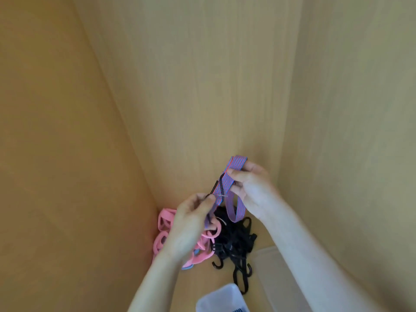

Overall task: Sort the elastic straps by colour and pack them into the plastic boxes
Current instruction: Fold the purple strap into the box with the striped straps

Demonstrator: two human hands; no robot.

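Aloft: right hand (252, 188) grips the folded purple-and-red striped elastic strap (227, 183) up top; left hand (191, 221) pinches its lower end. Below, pink straps (165, 221) hug left wall (90, 176), black hooked straps (236, 239) beside; translucent plastic box (222, 298) at near edge.

Bottom edge cuts off the plastic box (221, 297) — only one end shows, dark marks at its rim unreadable. The left hand (191, 224) covers part of the pink straps (165, 221); a blue bit (186, 267) is mostly buried under them. The black straps (236, 239) are tangled — count can't tell. Tail of the striped strap (227, 183) is hidden behind the left hand. A pale shape (270, 266) at right is blurred, can't identify.
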